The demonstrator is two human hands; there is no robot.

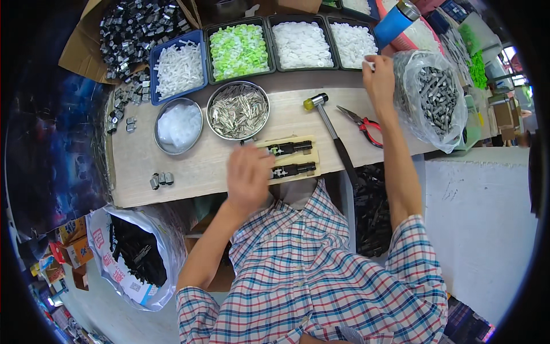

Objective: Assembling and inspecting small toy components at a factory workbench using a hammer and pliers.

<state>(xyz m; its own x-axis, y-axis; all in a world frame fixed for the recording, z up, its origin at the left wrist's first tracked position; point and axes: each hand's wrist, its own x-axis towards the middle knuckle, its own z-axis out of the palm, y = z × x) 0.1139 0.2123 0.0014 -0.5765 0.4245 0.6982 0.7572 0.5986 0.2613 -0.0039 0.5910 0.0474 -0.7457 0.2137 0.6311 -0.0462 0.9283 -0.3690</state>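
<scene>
While the left hand (pixel 247 175) hovers blurred over the wooden jig (pixel 289 159) at the counter (pixel 189 166) edge, the right hand (pixel 379 80) is stretched far out to the tray of white parts (pixel 350 41). Right grip: fingertips pinched narrow on a small white piece (pixel 369 65) at the tray's near rim. Left grip: fingers loosely curled, nothing seen in it; blur hides whether it touches the jig.

The jig holds two black assemblies (pixel 292 159), one above the other, just right of the left hand. A round metal bowl of silver pins (pixel 238 110) sits just behind the jig; a hammer (pixel 329 123) and red-handled pliers (pixel 361 122) lie between jig and right arm.

Risks, as I judge them: the small white piece could slip from such a light pinch and drop among the tools. The right forearm passes over the pliers and close beside the bag of grey metal parts (pixel 432 94); a low sweep back could snag either. A hurried left hand could nudge the jig off the near edge.
</scene>
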